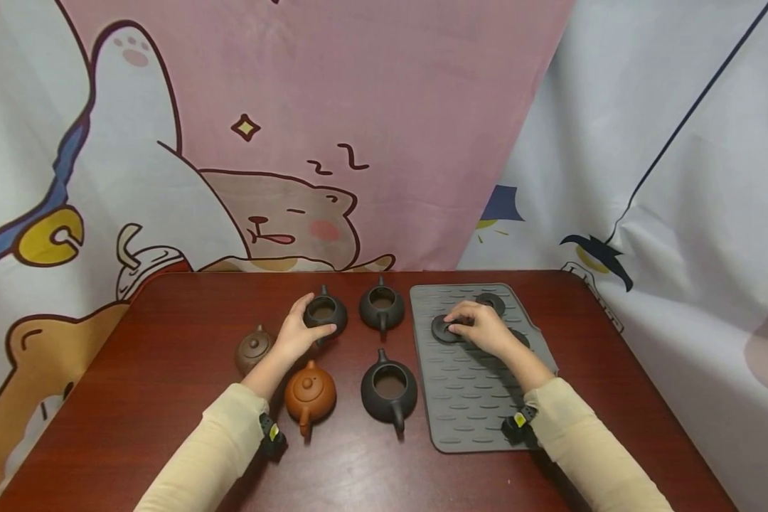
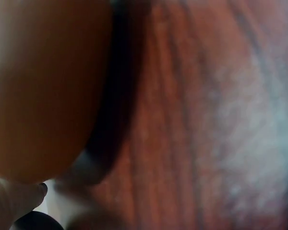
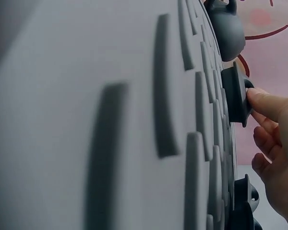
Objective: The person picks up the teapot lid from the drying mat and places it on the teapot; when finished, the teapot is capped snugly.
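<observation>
On the far left of the table (image 1: 166,427) sits a small brown teapot (image 1: 254,348) with its lid on, and I am not touching it. Next to it my left hand (image 1: 296,334) curls round the side of an open dark teapot (image 1: 326,313) at the back, thumb on its near wall, fingers round its far wall. It looks like baked clay, so I think it is hard, a bit heavy and easy to chip. The round body seems the best place to hold it, not the thin spout.

In front sits an orange teapot (image 1: 310,395) with a lid. 2 more dark open teapots stand beside these, 1 at the back (image 1: 382,306) and 1 in front (image 1: 389,391).

On the gray bumpy mat (image 1: 467,405), my right hand (image 1: 480,328) pinches the knob of a dark lid (image 1: 444,328). I think the lid is light and breakable, and its little knob is the place to hold. Another lid (image 1: 490,302) lies behind it.
</observation>
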The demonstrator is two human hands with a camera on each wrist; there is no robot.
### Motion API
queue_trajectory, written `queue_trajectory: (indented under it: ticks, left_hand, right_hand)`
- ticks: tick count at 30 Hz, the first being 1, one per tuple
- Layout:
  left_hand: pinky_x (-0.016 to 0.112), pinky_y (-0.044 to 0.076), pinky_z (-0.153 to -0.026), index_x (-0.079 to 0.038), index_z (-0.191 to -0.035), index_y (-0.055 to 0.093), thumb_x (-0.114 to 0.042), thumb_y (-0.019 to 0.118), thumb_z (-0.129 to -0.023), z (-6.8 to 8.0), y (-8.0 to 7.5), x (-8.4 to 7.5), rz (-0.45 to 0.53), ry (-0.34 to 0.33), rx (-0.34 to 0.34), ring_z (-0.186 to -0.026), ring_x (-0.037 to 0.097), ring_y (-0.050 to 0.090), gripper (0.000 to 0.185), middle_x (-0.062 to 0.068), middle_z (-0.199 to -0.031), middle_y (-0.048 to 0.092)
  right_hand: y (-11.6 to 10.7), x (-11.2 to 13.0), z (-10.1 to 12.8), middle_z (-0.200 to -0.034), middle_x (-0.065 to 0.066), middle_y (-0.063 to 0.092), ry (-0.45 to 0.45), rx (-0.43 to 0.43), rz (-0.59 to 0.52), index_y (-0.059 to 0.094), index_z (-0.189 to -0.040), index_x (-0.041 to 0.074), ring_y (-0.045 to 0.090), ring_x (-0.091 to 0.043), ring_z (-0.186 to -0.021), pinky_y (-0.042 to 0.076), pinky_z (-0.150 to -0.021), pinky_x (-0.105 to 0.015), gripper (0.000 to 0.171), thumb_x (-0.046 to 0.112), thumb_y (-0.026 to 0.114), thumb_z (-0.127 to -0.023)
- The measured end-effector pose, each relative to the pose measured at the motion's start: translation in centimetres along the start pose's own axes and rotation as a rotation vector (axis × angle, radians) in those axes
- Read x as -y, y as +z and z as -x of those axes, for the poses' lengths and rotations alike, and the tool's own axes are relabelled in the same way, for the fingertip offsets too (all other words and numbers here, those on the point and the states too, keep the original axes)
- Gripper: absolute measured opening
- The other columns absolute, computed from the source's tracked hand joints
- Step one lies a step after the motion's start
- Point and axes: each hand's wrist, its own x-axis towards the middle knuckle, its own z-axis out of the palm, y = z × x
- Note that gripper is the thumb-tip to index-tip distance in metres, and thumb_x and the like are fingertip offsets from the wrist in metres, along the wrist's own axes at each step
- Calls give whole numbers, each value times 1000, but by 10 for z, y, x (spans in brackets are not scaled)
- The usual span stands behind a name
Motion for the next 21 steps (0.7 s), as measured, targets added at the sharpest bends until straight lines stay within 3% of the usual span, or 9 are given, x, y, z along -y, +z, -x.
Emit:
queue_trajectory:
  ticks: [15,21]
  left_hand:
    - [50,21,-109,-2,-148,31,-13,74,-82,-1,8,8,34,29,-73,-138,33,25,79,15,-152,28]
    - [49,22,-109,-2,-147,32,-11,74,-82,-1,9,9,58,35,-86,-137,32,26,79,15,-151,29]
  right_hand:
    - [-11,13,1,-106,-2,63,-33,-63,32,75,-100,13,50,-16,-79,44,-59,-33,15,10,73,-85]
    - [-16,28,-3,-105,1,63,-70,-83,26,74,-100,14,50,-16,-81,44,-66,-36,16,11,74,-85]
